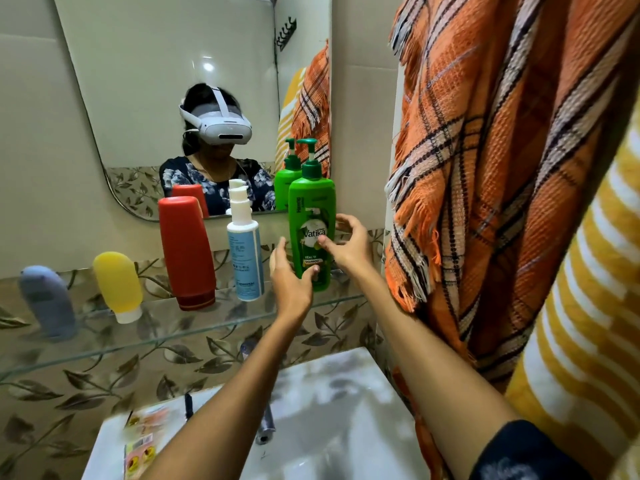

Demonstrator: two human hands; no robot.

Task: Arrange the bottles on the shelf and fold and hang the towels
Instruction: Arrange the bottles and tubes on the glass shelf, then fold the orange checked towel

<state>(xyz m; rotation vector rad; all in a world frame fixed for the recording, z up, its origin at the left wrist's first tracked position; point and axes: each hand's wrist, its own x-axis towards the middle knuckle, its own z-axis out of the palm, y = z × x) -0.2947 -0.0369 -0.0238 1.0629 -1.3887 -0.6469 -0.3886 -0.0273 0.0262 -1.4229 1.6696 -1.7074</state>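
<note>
Both forearms reach up from the bottom edge over the sink (346,393) toward the glass shelf (173,336).

Left hand (292,277): fingers spread and straight, thumb tip touching the low front of the green bottle (311,233); nothing curled round it.

Right hand (346,242): fingers loosely bent, cupped at the bottle's right side, fingertips close to the label; whether they touch it, cannot tell. No firm grip seen.

Green bottle stands at the shelf's right end, upright, long axis vertical, pump head on top with the nozzle pointing left, label facing the room. Back close to the mirror (166,81).

Room to move: right of the bottle only a narrow strip of wall, then the orange towel (502,168) hanging down, its fringe just beside the right wrist. Yellow towel (588,323) hangs nearer, at the right edge. Left of the green bottle a small gap, then the white bottle (244,244), upright.

Further left along the shelf, in a row: red bottle (187,251), standing on its cap; yellow bottle (119,285), cap down; grey bottle (48,303), blurred. Gaps between these are wider. Shelf's front edge runs just ahead of the bottle bases.
</note>
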